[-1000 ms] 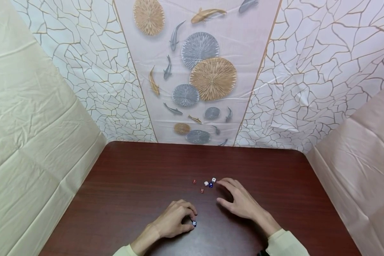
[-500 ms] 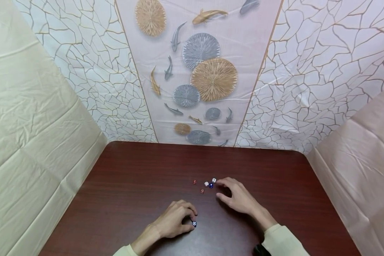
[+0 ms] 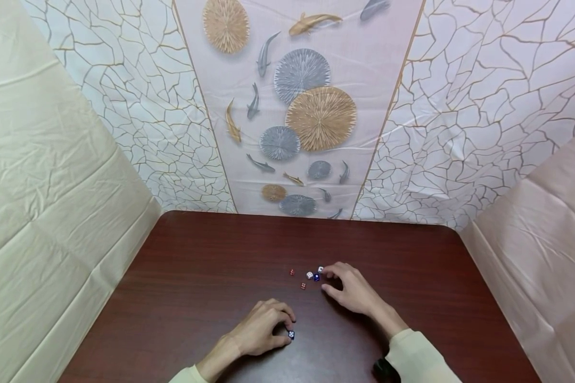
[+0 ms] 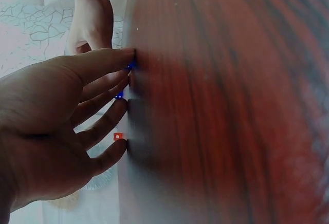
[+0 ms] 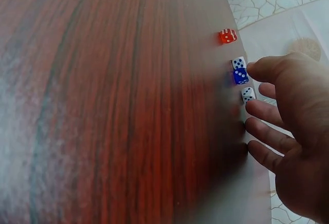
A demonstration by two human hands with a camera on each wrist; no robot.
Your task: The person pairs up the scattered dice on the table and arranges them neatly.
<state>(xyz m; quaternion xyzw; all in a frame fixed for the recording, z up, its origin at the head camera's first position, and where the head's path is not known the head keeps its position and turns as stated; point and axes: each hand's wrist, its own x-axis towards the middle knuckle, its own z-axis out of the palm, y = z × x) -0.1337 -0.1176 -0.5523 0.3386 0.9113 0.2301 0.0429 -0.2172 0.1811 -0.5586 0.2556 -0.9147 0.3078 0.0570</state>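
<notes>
On the table, my left hand (image 3: 263, 327) holds a dark blue die (image 3: 291, 335) between thumb and index fingertips. The left wrist view shows this blue die (image 4: 131, 66) partly hidden by the thumb. Farther back, my right hand (image 3: 356, 290) reaches a white die (image 3: 320, 269) with its fingertips, the thumb held apart from it. Left of that lie a second white die (image 3: 309, 275) and a blue die (image 3: 317, 277), close together. Two red dice are near them, one red die (image 3: 292, 272) farther left and another red die (image 3: 303, 286) closer to me.
The dark reddish-brown wooden table (image 3: 196, 255) has rounded far corners. A patterned cloth (image 3: 316, 159) with fish and round leaves hangs behind it. Plain pale cloths (image 3: 67, 213) flank both sides. A black object (image 3: 385, 371) shows at the right sleeve.
My right hand has shifted slightly left and away from me, its fingertips now partly covering the white die. The thumb has come nearer to the fingers. My left hand stays put.
</notes>
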